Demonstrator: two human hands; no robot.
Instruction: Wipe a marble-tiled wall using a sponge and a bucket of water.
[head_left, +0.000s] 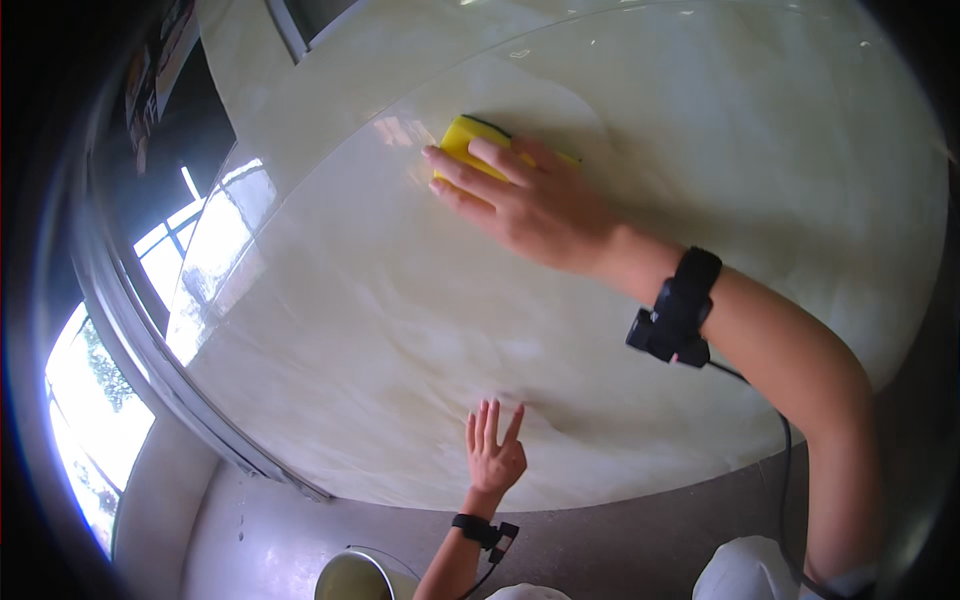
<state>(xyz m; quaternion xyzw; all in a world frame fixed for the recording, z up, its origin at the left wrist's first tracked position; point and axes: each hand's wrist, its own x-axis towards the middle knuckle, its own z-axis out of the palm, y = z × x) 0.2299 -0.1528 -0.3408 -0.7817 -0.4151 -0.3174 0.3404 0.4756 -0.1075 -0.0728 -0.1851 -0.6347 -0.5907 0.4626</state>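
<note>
A yellow sponge with a dark scouring side (465, 146) lies against a glossy, cream marbled wall panel (360, 300). Over the sponge is my right hand (525, 202), its fingers spread across it and pressing it to the panel; part of the sponge is hidden under the palm. Lower down, my left hand (495, 450) has its fingers apart, with nothing in it, at the lower part of the same panel; whether its fingertips touch the surface is hard to tell. Both wrists wear black straps with small devices and cables.
A bucket (390, 577) stands on the grey floor (600, 525) near my left forearm. A metal frame (195, 412) edges the panel at the left, beside a bright window (97, 420). Another metal-framed opening (315, 15) is at the top. A cable hangs from my right wrist.
</note>
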